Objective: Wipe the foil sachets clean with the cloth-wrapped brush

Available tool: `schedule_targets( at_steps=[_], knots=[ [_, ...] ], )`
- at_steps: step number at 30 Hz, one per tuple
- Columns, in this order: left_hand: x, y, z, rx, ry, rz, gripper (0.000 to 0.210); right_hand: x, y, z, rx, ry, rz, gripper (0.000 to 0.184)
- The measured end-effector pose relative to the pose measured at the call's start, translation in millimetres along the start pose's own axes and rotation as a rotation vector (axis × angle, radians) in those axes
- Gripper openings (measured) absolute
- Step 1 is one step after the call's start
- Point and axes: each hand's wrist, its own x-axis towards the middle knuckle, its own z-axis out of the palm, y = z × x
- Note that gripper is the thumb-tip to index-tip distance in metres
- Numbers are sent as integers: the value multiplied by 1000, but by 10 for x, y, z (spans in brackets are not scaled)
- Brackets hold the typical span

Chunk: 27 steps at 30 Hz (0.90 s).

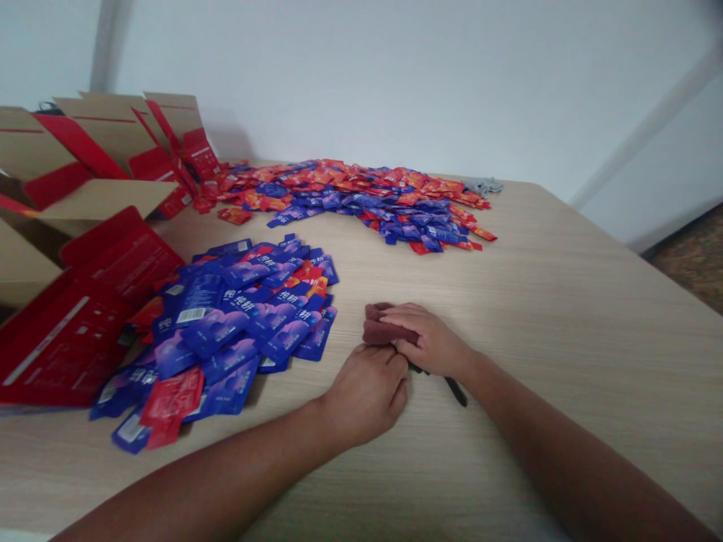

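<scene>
A folded brown cloth (376, 331) is in my right hand (429, 339), whose fingers are bent over its top. Just below and to the left, my left hand (367, 395) is curled closed against the cloth's lower edge. What its fingers grip is hidden from above. A thin dark strip (456, 391) sticks out from beneath my right hand and slants down to the right over the table. Left of my hands lies a heap of blue-purple sachets (242, 316) with a few red and orange ones, including a red sachet (172, 406) at its front.
A long pile of orange, red and blue sachets (361, 196) runs along the table's back by the white wall. Open red-and-tan cardboard boxes (84, 324) crowd the left side. Something grey (483, 186) lies at the pile's right end. The wooden table (593, 324) extends right.
</scene>
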Motion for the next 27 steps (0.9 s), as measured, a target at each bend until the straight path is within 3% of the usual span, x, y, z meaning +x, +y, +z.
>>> schedule_targets(
  at_steps=[11,27],
  knots=[
    [8,30,-33,11,-38,-40,8,35,-12,-2,-52,46,78,55],
    [-1,-7,23,-22,23,5,8,-41,6,2,-35,1,-44,60]
  ],
)
